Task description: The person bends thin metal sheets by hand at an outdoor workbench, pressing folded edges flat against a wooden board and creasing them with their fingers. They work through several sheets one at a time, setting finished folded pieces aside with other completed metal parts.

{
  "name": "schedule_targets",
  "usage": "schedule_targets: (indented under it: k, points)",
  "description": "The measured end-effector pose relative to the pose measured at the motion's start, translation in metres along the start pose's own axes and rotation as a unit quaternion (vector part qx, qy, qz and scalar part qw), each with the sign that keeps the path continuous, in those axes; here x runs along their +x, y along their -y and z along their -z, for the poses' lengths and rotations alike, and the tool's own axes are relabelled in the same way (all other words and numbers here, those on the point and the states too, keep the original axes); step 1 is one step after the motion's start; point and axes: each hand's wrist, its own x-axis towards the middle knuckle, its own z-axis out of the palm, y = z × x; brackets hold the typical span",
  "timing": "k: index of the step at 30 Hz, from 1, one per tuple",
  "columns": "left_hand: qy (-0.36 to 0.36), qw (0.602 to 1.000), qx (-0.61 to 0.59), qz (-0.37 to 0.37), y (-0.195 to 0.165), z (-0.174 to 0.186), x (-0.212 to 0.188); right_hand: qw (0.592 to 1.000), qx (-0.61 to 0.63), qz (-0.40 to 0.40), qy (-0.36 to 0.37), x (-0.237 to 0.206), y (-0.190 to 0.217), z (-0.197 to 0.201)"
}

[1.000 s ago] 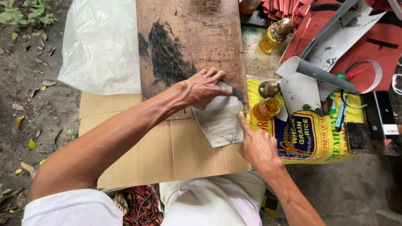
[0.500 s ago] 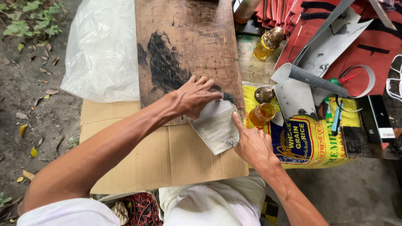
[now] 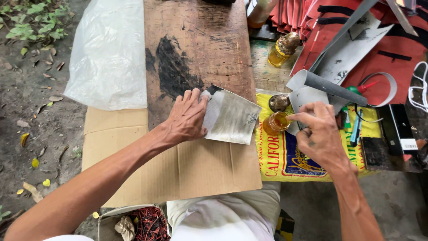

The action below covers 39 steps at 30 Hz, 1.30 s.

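My left hand point(image 3: 188, 117) presses flat on the left edge of a grey sheet-metal piece point(image 3: 229, 117) that lies on a wooden board point(image 3: 191, 40) with a black stain. My right hand point(image 3: 317, 134) has moved off the sheet and reaches, fingers apart, to a small open jar of amber liquid point(image 3: 275, 122) on a yellow printed sack point(image 3: 285, 156); the fingertip touches the jar's rim. A dark round lid point(image 3: 279, 102) lies just behind the jar.
Brown cardboard point(image 3: 178, 169) covers the near side under the board. A clear plastic bag point(image 3: 109, 53) lies at the left. An amber bottle point(image 3: 281, 48), cut metal sheets point(image 3: 339, 62), a red cloth point(image 3: 392, 40) and hand tools point(image 3: 356, 127) crowd the right.
My right hand left the metal sheet and moved right to the amber jar. My left hand stayed on the sheet, which now lies flatter and more square on the board.
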Motion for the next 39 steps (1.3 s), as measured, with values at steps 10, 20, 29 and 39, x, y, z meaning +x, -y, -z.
schedule_targets:
  k: [10, 20, 29, 39]
  points:
    - [0.015, 1.0, -0.001, -0.019, 0.002, 0.001, 0.004, 0.975, -0.152, -0.025, 0.163, 0.023, -0.016, -0.04]
    - [0.127, 0.969, 0.007, -0.212, 0.001, 0.0, 0.039, 0.987, 0.144, -0.057, 0.031, -0.013, -0.04, -0.025]
    - [0.181, 0.959, 0.004, -0.217, -0.007, 0.001, 0.047, 0.994, -0.101, -0.021, 0.02, -0.028, -0.002, -0.004]
    - [0.179, 0.963, 0.006, -0.202, -0.008, 0.003, 0.051, 0.776, 0.614, -0.134, -0.054, -0.063, 0.151, -0.042]
